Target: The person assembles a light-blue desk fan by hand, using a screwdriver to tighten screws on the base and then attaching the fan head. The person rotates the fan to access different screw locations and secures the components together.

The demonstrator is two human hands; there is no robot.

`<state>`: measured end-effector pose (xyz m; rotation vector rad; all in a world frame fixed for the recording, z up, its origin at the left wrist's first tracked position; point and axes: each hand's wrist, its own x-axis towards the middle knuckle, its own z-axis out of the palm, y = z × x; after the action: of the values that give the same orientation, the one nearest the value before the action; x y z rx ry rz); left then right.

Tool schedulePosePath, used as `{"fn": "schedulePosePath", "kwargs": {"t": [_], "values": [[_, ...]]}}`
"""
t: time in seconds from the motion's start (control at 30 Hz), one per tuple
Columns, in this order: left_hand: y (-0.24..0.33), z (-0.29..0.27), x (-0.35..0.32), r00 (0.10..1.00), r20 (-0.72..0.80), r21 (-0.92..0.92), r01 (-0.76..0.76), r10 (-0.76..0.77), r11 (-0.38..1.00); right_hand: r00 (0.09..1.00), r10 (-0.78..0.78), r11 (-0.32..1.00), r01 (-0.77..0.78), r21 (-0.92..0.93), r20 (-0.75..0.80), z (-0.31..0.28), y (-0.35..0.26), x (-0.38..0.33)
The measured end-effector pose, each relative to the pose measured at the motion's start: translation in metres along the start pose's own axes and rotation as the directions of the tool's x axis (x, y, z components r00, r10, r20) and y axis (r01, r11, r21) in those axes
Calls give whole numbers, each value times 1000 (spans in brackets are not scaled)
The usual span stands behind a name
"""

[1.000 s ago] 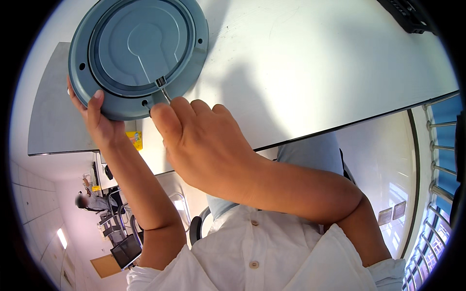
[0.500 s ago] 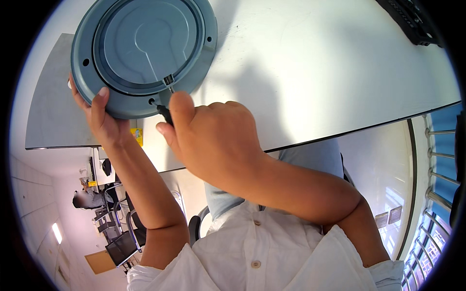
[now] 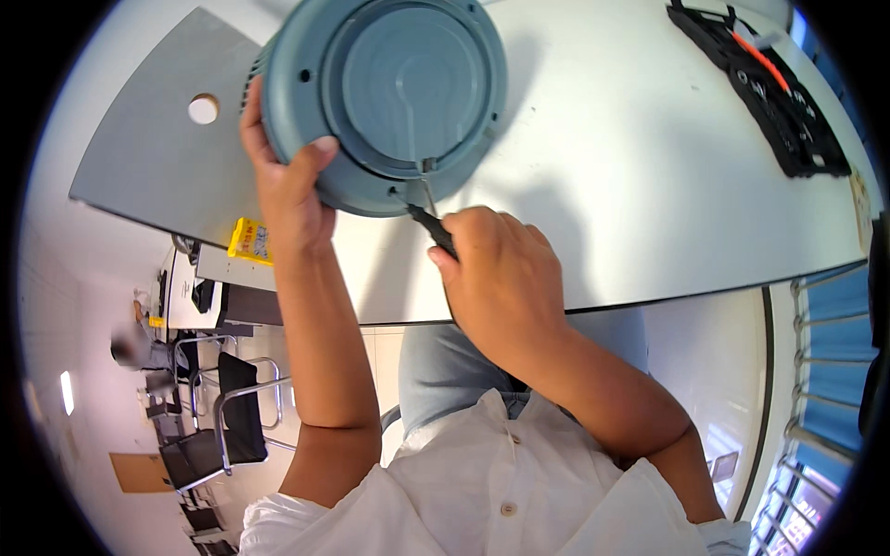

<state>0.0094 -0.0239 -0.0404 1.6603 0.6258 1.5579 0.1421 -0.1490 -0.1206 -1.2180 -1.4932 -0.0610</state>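
A round blue-grey plastic appliance (image 3: 292, 120) is held up and tilted, its underside facing me. Dark holes dot its rim, and slots show along its left side. My left hand (image 3: 292, 195) grips the rim's lower left, thumb on the underside and fingers around the edge. My right hand (image 3: 510, 273) is closed on a black-handled screwdriver (image 3: 433, 229). Its slim tip points at the lower rim hole; whether it sits inside is too small to tell. Another thin, shiny strip (image 3: 428, 193) runs from a small square notch toward my right fingers; its kind is unclear.
The white table (image 3: 612, 185) has a grey section (image 3: 153, 139) at left with a round white cap (image 3: 203, 108) on it. A yellow packet (image 3: 249, 241) lies by its edge. An open black tool case (image 3: 769, 102) rests far right. Chairs (image 3: 243, 408) and a seated person are at left.
My view has shifted, so the appliance and both hands appear farther right. The appliance is tilted more, showing its slotted side. The screwdriver stays at the same rim hole.
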Motion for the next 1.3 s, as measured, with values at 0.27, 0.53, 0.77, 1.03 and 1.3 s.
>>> {"fn": "schedulePosePath", "kwargs": {"t": [0.27,0.53,0.77,1.03,1.3], "values": [[6,-1,-2,999,24,-75,43,-41,996,788,435,857,-510,67,435,-15,-6,6],[8,-5,-4,999,-1,-69,49,-49,996,881,298,948,-319,-5,366,-20,-11,7],[9,-6,-5,997,23,-117,79,-77,990,985,44,986,-15,-167,169,-7,-10,2],[8,-11,-6,997,33,-127,79,-76,989,978,104,977,-66,-202,183,-3,-29,4],[12,-15,-9,993,38,-142,117,-112,983,836,461,868,-494,43,298,-3,-22,2]]}}
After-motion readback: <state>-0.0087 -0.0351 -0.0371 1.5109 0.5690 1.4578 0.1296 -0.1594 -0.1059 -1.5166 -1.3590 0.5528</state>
